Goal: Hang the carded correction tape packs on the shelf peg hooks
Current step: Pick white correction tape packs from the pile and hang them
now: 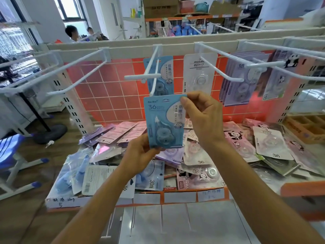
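Note:
I hold a blue carded correction tape pack [162, 120] upright in both hands. My left hand [140, 153] grips its bottom edge and my right hand [202, 117] pinches its top right corner. Its top edge sits just below the tip of the middle white peg hook [153, 73]. Another blue pack [161, 74] hangs on that hook behind it. A white pack [199, 74] hangs on the hook to the right, and purple packs [241, 80] and panda packs [279, 76] hang further right. Many loose packs [202, 155] lie piled on the shelf below.
The peg hooks at the left [77, 74] carry nothing. An orange grid panel [109, 95] backs the hooks. A blue stool [12, 155] stands on the floor at the left. A wooden divider box [307, 125] sits at the right. Two people sit far behind the shelf.

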`<state>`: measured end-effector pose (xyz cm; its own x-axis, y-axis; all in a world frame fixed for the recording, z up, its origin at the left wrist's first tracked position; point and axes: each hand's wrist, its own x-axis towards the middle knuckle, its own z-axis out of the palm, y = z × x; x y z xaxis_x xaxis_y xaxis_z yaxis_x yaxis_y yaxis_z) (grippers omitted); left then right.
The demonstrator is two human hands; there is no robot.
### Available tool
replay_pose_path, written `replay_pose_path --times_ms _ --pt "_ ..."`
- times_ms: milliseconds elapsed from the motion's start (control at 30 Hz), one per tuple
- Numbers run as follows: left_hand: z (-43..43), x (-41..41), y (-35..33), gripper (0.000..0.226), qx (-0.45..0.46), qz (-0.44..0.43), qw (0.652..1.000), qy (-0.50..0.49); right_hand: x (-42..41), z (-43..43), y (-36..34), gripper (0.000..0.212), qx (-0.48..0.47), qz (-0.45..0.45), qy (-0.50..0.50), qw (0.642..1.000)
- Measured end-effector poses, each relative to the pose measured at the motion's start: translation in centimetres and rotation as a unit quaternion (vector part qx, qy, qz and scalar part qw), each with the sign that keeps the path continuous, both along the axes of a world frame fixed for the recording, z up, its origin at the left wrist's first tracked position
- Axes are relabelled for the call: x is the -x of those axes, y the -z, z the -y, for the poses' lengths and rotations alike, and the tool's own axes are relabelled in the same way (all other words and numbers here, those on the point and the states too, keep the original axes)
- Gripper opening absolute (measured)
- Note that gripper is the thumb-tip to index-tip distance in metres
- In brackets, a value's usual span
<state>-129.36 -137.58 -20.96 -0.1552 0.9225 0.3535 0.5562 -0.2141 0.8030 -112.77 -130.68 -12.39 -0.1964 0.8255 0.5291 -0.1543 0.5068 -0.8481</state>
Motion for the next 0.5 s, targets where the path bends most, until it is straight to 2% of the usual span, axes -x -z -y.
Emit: replay_pose_path --times_ms 200,333,433,500 --pt "1.6 0.6 -0.3 0.023 0.007 0.009 0.999 -0.037 0.1 1.9 -0.6 0.006 -0.03 -0.034 -0.079 0.996" --pt "2.5 0.7 -1.4 0.033 -0.039 -0.001 0.999 -0.023 0.5 2.5 -1.1 0.007 -0.063 -0.069 -0.109 0.99" --pt "2.9 0.8 -2.0 0.032 -0.061 -0.004 0.998 -0.023 0.7 2.8 -1.6 0.01 -0.073 -0.087 -0.117 0.987" --pt "3.2 0.8 -2.3 0.038 -0.06 0.0 0.998 -0.025 0.8 2.9 -1.8 0.005 -0.08 -0.091 -0.114 0.986"
